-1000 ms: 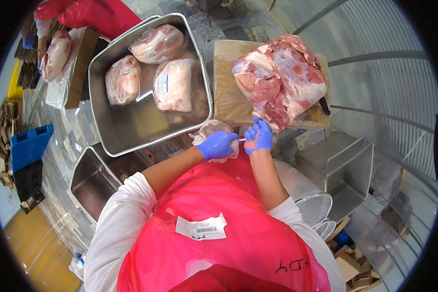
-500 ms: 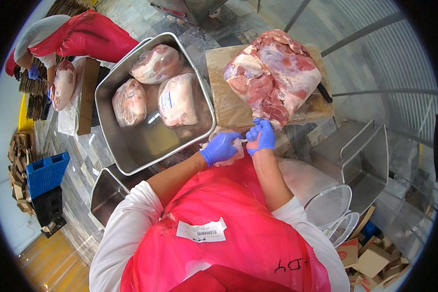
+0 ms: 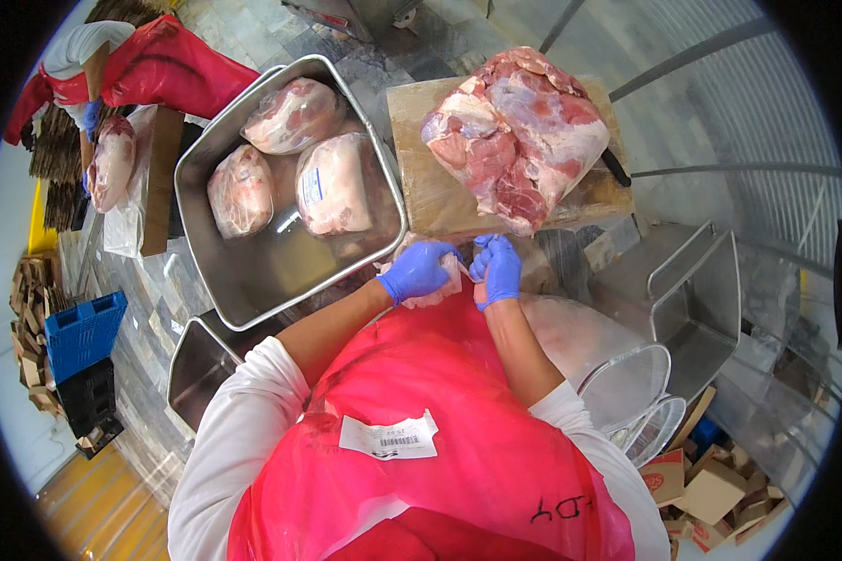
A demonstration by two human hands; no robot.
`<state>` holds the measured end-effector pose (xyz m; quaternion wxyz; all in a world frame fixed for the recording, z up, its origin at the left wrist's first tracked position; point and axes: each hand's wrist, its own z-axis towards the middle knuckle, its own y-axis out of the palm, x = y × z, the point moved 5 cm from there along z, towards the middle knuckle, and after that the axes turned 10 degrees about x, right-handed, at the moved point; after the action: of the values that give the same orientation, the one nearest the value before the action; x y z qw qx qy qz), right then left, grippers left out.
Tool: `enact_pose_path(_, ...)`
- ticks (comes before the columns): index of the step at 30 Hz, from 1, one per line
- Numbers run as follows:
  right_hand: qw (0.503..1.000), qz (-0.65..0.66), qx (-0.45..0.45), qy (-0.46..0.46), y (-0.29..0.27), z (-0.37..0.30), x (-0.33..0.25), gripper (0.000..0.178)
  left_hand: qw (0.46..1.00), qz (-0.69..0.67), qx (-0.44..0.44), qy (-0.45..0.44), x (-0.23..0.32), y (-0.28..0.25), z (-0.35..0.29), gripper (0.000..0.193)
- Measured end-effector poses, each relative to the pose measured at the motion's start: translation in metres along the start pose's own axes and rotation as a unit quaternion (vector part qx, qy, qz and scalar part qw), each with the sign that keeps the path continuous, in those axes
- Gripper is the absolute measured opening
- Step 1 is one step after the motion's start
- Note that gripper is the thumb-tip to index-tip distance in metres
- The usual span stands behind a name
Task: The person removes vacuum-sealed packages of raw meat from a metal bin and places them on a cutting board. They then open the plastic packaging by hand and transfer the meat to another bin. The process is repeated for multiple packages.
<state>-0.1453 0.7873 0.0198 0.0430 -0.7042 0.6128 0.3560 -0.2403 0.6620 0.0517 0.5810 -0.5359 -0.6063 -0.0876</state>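
Observation:
In front of my apron, my left hand (image 3: 419, 273), in a blue glove, is closed on a thin, pale pink crumpled sheet (image 3: 437, 296); whether it is cloth or plastic cannot be told. Close beside it, my right hand (image 3: 498, 269), also gloved in blue, has its fingers curled around what looks like the sheet's edge, partly hidden. Just beyond the hands, a large raw piece of meat (image 3: 533, 131) lies on a plastic-covered cardboard box (image 3: 421, 182). A black handle (image 3: 616, 168), seemingly a knife's, sticks out at the meat's right side.
Left of the box stands a deep metal tub (image 3: 243, 304) holding several bagged meat pieces (image 3: 335, 187). Metal bins (image 3: 692, 327) and a plastic-lined container (image 3: 617, 365) stand at the right. At far left, a co-worker (image 3: 150, 75) bends over another meat piece (image 3: 112, 164). A blue crate (image 3: 86, 335) stands below.
The tub, meat and box appear slightly higher and further left in view. My right hand has come away from the meat's near edge, its fingers still curled.

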Motion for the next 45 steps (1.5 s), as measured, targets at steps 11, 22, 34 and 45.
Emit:
enact_pose_path(11, 0.928, -0.219, -0.199, -0.227, 0.017, -0.058, -0.013, 0.048, 0.931, -0.349, 0.091, -0.058, 0.038, -0.032, 0.004, 0.02)
enact_pose_path(22, 0.803, -0.309, -0.038, -0.508, -0.01, -0.13, -0.125, 0.07, 0.943, -0.286, -0.132, 0.104, 0.215, -0.018, 0.019, 0.044)
enact_pose_path(34, 0.627, -0.193, 0.417, -0.63, -0.226, -0.28, -0.286, 0.053, 0.954, -0.229, -0.155, 0.119, 0.209, -0.009, 0.056, 0.044)
enact_pose_path(45, 0.484, -0.374, 0.688, -0.39, -0.428, -0.224, -0.234, 0.059, 0.933, -0.27, -0.061, -0.23, -0.001, -0.031, 0.058, 0.038)
